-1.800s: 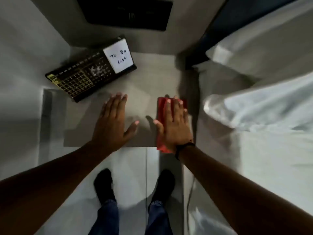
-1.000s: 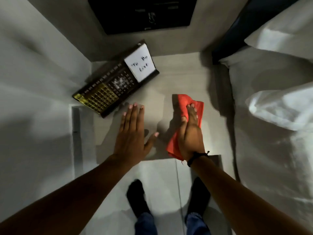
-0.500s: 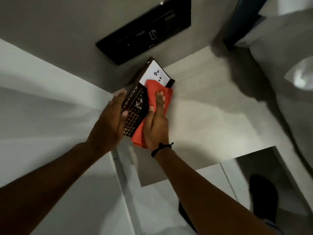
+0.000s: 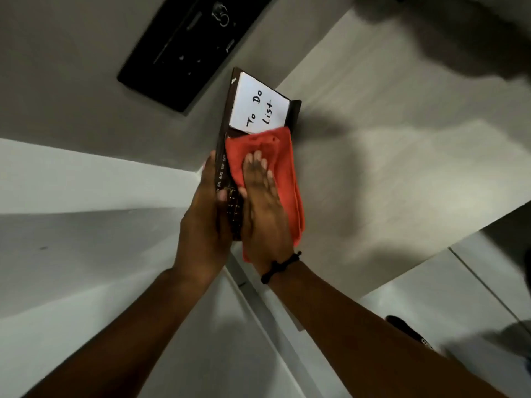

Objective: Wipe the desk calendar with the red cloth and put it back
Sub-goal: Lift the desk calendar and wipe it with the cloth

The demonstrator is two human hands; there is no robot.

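The dark desk calendar (image 4: 227, 122) stands at the back left corner of the grey desk (image 4: 402, 156), with a white "To Do List" note (image 4: 258, 107) on its upper part. My left hand (image 4: 205, 219) grips the calendar's left edge, thumb on its face. My right hand (image 4: 263, 208) lies flat on the red cloth (image 4: 287, 168) and presses it against the calendar's face, below the note. The cloth hides most of the date grid; only month labels along the left edge show.
A black panel (image 4: 186, 47) is mounted on the wall behind the calendar. A white wall (image 4: 86, 182) closes in on the left. Grey desk surface stretches to the right, with floor and a dark shoe (image 4: 408, 331) below its front edge.
My hands left the desk top: the left took hold of the calendar, the right carried the cloth onto its face. Since half a second ago the cloth has slid up toward the note.
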